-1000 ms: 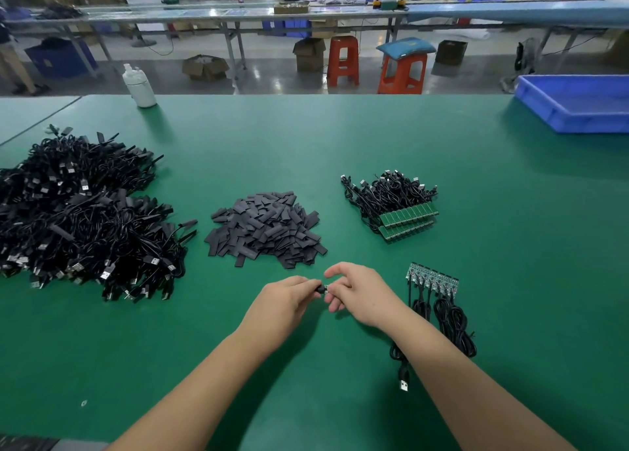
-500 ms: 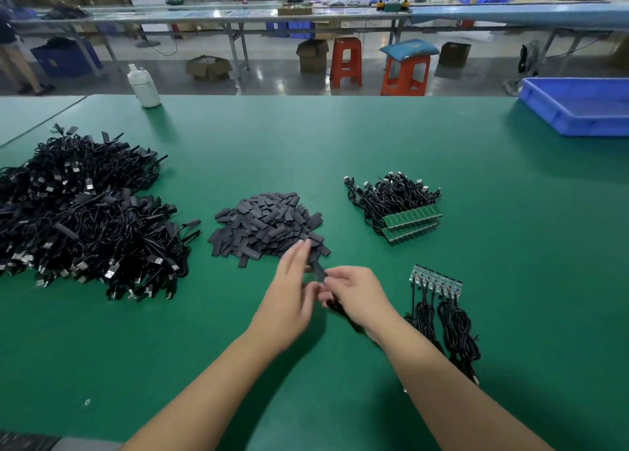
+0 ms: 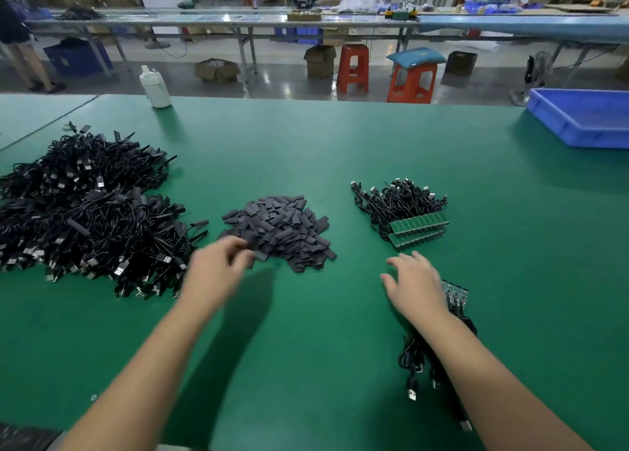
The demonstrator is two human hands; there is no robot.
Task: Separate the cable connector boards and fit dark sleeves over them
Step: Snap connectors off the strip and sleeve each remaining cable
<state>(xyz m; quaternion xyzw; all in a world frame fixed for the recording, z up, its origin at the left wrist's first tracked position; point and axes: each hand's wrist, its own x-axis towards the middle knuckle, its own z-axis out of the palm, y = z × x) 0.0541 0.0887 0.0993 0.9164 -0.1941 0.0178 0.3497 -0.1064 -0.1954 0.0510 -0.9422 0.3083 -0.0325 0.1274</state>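
Observation:
A heap of dark sleeves lies mid-table. My left hand is blurred at the heap's near left edge, its fingers curled against the sleeves; the blur hides whether it pinches one. My right hand hovers with fingers spread and holds nothing, just left of a short strip of joined connector boards. That strip's black cables run back under my right forearm. Behind it lie two more strips of green boards with bundled cables.
A big pile of black cables with sleeved ends fills the left of the green table. A white bottle stands at the far left edge and a blue bin at the far right.
My hands have come apart. The left one moved left and forward to the sleeve heap. The right one let go of the cable and spread open beside the board strip.

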